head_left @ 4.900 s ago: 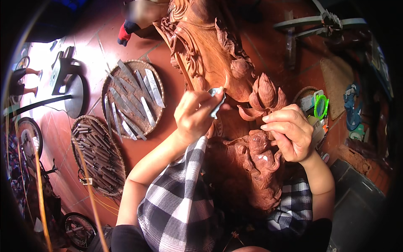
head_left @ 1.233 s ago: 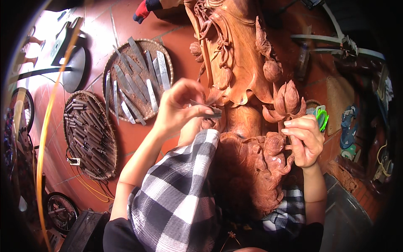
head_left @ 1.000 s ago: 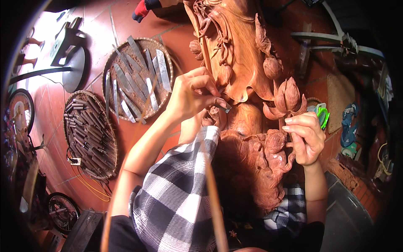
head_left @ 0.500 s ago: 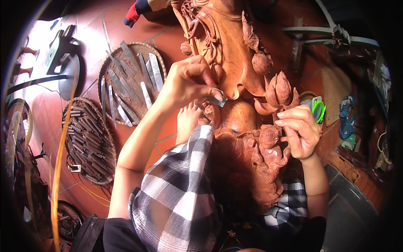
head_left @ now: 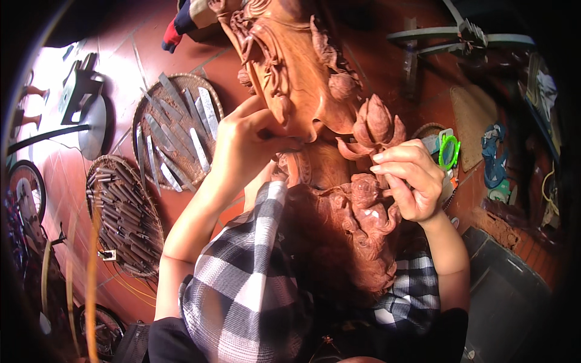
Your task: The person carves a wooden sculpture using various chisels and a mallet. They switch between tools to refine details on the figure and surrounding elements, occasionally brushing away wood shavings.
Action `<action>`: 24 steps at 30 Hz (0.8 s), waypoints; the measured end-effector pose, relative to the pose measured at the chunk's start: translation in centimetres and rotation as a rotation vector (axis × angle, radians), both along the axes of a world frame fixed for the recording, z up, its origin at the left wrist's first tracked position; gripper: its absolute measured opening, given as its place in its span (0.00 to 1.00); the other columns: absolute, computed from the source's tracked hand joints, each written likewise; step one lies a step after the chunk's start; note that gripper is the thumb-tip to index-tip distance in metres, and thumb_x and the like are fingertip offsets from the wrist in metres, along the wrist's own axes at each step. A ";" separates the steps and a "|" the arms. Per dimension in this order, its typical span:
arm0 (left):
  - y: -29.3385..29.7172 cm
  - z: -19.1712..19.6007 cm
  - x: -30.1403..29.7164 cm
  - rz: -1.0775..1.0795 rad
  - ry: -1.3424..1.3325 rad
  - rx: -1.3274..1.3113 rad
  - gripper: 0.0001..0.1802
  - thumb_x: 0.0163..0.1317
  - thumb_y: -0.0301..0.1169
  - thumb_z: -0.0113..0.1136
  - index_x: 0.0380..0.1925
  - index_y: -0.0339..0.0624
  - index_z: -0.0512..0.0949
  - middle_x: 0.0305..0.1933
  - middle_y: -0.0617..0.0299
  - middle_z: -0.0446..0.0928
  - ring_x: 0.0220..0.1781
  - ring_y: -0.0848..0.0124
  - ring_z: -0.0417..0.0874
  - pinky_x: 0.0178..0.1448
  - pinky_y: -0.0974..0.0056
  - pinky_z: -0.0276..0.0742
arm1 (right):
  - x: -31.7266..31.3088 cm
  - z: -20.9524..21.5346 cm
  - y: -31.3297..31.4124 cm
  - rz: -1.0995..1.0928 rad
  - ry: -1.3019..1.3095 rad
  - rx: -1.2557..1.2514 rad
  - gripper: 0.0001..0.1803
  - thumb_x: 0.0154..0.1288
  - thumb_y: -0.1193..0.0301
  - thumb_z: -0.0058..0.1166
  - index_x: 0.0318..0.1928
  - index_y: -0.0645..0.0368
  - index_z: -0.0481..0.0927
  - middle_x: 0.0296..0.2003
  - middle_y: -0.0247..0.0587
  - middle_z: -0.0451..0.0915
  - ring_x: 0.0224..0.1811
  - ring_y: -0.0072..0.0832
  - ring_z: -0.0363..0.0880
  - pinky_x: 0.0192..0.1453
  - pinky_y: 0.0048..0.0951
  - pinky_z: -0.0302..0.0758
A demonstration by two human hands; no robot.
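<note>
A large carved wooden sculpture (head_left: pixel 290 78) extends from the top centre down between my legs, smooth and orange in its upper part. Its lower part is a rough reddish carving (head_left: pixel 366 230), partly in shadow. My left hand (head_left: pixel 245 142) is closed in a pinch against the sculpture's draped edge. The small grey piece of sandpaper seen in it earlier is now mostly hidden by the fingers. With fingertips and thumb, my right hand (head_left: pixel 414 178) grips the stem just below a carved lotus bud (head_left: pixel 378 121).
On the left, a round woven tray (head_left: pixel 175 130) holds several flat metal blades. A nearer basket (head_left: pixel 124 218) is full of dark-handled tools. Right of the carving are a bright green ring-shaped item (head_left: pixel 448 151), blue straps (head_left: pixel 494 157) and a dark bin (head_left: pixel 505 296).
The sculpture and baskets sit further left in the picture. My left hand has shifted down against the draped edge, covering the sandpaper; my right hand keeps its grip on the lotus stem.
</note>
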State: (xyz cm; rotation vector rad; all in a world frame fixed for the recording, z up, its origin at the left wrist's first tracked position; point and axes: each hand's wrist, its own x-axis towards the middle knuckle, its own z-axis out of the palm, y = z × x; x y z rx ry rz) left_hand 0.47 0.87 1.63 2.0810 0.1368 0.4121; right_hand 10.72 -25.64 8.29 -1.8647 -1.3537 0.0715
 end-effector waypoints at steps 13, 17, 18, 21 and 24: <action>0.1 1.2 0.1 0.048 0.206 -0.092 0.12 0.40 0.23 0.81 0.22 0.36 0.83 0.32 0.62 0.77 0.29 0.70 0.83 0.34 0.64 0.79 | 0.0 0.0 0.0 0.004 0.031 0.034 0.08 0.56 0.82 0.59 0.38 0.63 0.86 0.39 0.44 0.84 0.39 0.37 0.82 0.46 0.34 0.78; -1.5 1.1 0.8 -0.110 0.081 0.008 0.12 0.40 0.24 0.79 0.24 0.40 0.83 0.33 0.60 0.77 0.32 0.63 0.83 0.36 0.60 0.80 | 0.1 -0.1 -0.2 0.007 0.010 0.015 0.08 0.56 0.82 0.59 0.38 0.63 0.86 0.39 0.44 0.84 0.39 0.37 0.83 0.45 0.34 0.78; -1.9 1.2 1.1 -0.097 0.089 0.033 0.12 0.39 0.24 0.80 0.23 0.38 0.83 0.31 0.62 0.75 0.30 0.69 0.81 0.34 0.64 0.78 | 0.0 -0.1 -0.2 0.002 0.013 0.013 0.08 0.56 0.82 0.59 0.38 0.63 0.86 0.39 0.44 0.84 0.40 0.37 0.83 0.46 0.34 0.77; -1.3 1.2 0.9 -0.090 0.060 -0.005 0.13 0.38 0.24 0.82 0.21 0.36 0.83 0.29 0.64 0.74 0.28 0.75 0.79 0.32 0.69 0.76 | 0.0 0.0 -0.1 -0.003 0.006 0.012 0.08 0.56 0.82 0.59 0.37 0.63 0.86 0.39 0.43 0.84 0.40 0.37 0.83 0.46 0.34 0.78; 0.3 1.2 0.2 0.020 0.210 -0.061 0.12 0.41 0.23 0.81 0.21 0.36 0.82 0.29 0.63 0.75 0.28 0.73 0.81 0.32 0.66 0.78 | 0.0 0.0 -0.2 -0.007 0.019 0.008 0.08 0.57 0.82 0.58 0.38 0.63 0.86 0.39 0.43 0.84 0.40 0.37 0.83 0.46 0.35 0.78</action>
